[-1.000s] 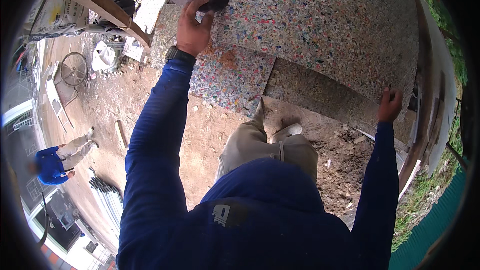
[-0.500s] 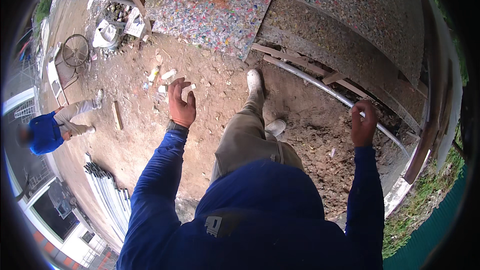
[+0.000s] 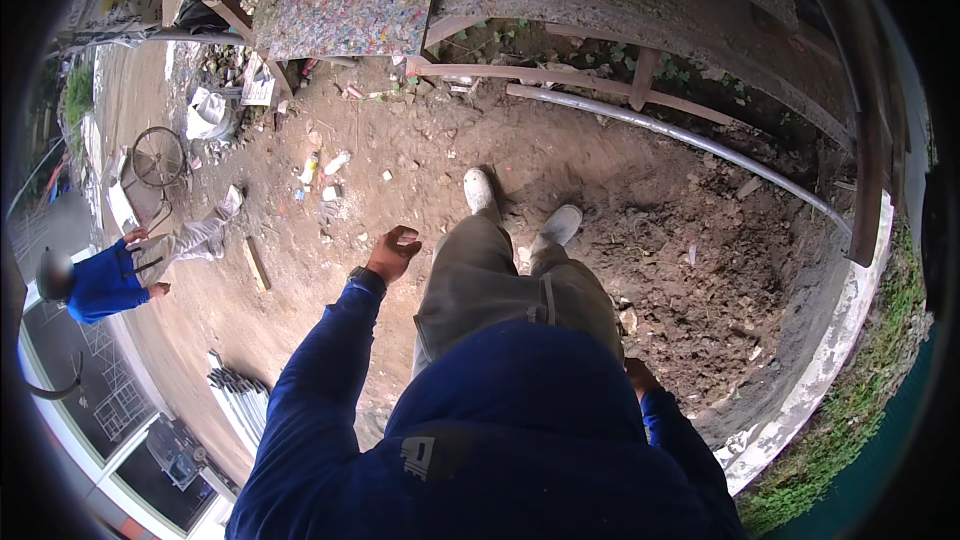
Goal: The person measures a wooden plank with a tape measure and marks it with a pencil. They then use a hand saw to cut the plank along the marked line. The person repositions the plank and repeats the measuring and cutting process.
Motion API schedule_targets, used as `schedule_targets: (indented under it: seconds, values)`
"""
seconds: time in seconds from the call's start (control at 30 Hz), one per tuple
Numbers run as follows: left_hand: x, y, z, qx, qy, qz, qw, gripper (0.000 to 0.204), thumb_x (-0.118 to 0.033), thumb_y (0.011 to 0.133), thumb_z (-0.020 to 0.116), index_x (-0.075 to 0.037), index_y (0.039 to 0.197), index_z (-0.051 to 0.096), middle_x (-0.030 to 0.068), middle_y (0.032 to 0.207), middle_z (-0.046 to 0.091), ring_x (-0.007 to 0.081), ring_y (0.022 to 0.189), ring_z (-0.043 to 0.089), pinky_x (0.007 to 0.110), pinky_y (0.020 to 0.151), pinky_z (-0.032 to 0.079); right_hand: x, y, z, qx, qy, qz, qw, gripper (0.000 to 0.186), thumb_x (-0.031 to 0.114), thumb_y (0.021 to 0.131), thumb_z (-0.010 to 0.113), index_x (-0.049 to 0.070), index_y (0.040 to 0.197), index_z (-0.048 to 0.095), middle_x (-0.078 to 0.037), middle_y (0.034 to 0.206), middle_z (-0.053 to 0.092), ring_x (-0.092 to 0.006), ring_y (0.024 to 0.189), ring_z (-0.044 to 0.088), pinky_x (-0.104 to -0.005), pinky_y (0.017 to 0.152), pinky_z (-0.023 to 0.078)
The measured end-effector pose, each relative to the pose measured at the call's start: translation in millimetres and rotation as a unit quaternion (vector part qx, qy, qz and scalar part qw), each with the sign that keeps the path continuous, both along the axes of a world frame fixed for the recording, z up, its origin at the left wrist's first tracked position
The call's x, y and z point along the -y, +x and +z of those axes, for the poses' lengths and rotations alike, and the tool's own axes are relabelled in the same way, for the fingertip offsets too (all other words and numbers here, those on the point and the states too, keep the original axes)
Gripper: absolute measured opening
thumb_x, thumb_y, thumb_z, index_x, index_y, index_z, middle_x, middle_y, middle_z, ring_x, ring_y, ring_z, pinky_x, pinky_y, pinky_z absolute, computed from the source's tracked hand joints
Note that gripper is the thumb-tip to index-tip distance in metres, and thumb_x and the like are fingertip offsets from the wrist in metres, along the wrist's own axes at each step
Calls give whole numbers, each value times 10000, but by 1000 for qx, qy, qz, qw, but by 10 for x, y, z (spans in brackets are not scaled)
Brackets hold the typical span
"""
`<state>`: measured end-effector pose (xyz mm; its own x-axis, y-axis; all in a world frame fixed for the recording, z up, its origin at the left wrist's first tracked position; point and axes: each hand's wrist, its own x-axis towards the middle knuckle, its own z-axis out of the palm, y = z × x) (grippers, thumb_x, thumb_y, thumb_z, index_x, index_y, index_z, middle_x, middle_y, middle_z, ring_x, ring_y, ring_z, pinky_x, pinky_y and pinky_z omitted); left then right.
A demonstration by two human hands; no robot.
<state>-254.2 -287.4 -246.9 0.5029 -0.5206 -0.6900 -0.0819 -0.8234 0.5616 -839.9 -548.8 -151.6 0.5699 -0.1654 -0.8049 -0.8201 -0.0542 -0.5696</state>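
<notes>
My left hand (image 3: pixel 394 254) hangs over the bare dirt ground (image 3: pixel 300 310), left of my legs. Its fingers are loosely bent with a gap to the thumb, and nothing is in it. Close by my right hip is my right hand (image 3: pixel 640 377); its fingers are mostly hidden, so I cannot tell what they do. Neither hand touches a tool or material that I can see. Ahead of my boots (image 3: pixel 479 192), a speckled multicoloured board (image 3: pixel 350 10) lies on a wooden frame (image 3: pixel 645 78). A long grey pipe (image 3: pixel 680 140) runs below its edge.
A person (image 3: pixel 110 275) in a blue top stands at the left, near a spoked wheel (image 3: pixel 158 157). Small bottles (image 3: pixel 337 162), a wood offcut (image 3: pixel 256 264) and a white sack (image 3: pixel 210 115) lie about. Metal profiles (image 3: pixel 238 400) are stacked lower left. Loose soil (image 3: pixel 700 290) and a concrete curb (image 3: pixel 830 360) are at right.
Both hands have come down and closer to my body, the right one to my hip. The boards now appear farther up in view, and my feet stand closer together. The other person has shifted slightly.
</notes>
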Motion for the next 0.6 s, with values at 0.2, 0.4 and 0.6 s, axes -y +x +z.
schedule_targets:
  seconds: [0.2, 0.4, 0.6]
  values:
    - [496, 422, 448, 16, -28, -40, 999, 335, -184, 1028, 764, -2, 1302, 697, 162, 1251, 774, 271, 1179, 747, 394, 1035, 591, -530, 134, 61, -6, 56, -168, 984, 348, 262, 1102, 582, 57, 1366, 681, -181, 1144, 784, -399, 1005, 766, -446, 915, 602]
    - [494, 674, 525, -60, -45, -45, 996, 337, -133, 1063, 729, 12, 1357, 649, 166, 1323, 730, 246, 1275, 691, 386, 1112, 562, -973, 838, 167, -13, -48, -294, 955, 519, 265, 1082, 623, 12, 1531, 562, -217, 1440, 683, -369, 1347, 650, -427, 1102, 510]
    - [-290, 1276, 182, -41, -22, -42, 998, 363, -209, 1025, 765, 3, 1311, 692, 152, 1246, 781, 254, 1128, 761, 379, 1013, 587, -1793, 784, -651, -29, -50, -423, 904, 522, 249, 1135, 489, 20, 1604, 495, -215, 1522, 638, -344, 1405, 610, -434, 1152, 479]
